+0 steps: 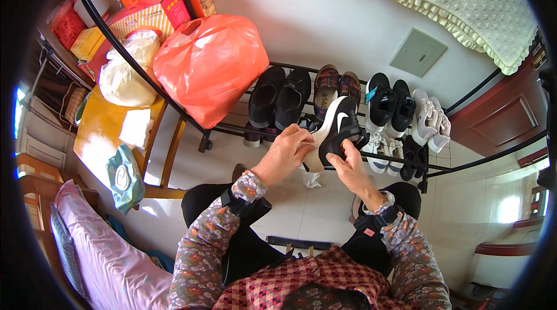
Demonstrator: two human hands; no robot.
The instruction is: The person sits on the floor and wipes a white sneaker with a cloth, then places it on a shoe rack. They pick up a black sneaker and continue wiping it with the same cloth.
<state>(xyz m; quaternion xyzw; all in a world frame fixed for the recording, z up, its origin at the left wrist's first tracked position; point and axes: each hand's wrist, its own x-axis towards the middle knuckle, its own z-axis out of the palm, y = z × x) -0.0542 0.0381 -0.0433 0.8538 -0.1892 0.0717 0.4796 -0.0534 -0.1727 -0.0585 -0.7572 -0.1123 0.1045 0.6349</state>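
Note:
Between my hands is a black Nike sneaker (pixel 348 120) with a white midsole, its toe pointing away from me. My right hand (pixel 351 173) grips it near the heel, thumb and fingers on the black upper. My left hand (pixel 285 151) has its fingers curled in at the tan underside (pixel 317 157) of the shoe. Whether those fingertips pinch anything is hidden. A crumpled white tissue (pixel 311 179) lies on the floor just below the shoe. Behind it stands a black metal shoe rack (pixel 424 163).
The rack bears black shoes (pixel 278 96), plaid shoes (pixel 326 81), black sneakers (pixel 380 96) and white sneakers (pixel 424 114). A red plastic bag (pixel 213 64) bulges at its left. Nearby, a wooden table (pixel 98 125) holds white tissues (pixel 135 127) and a wipes pack (pixel 125 179).

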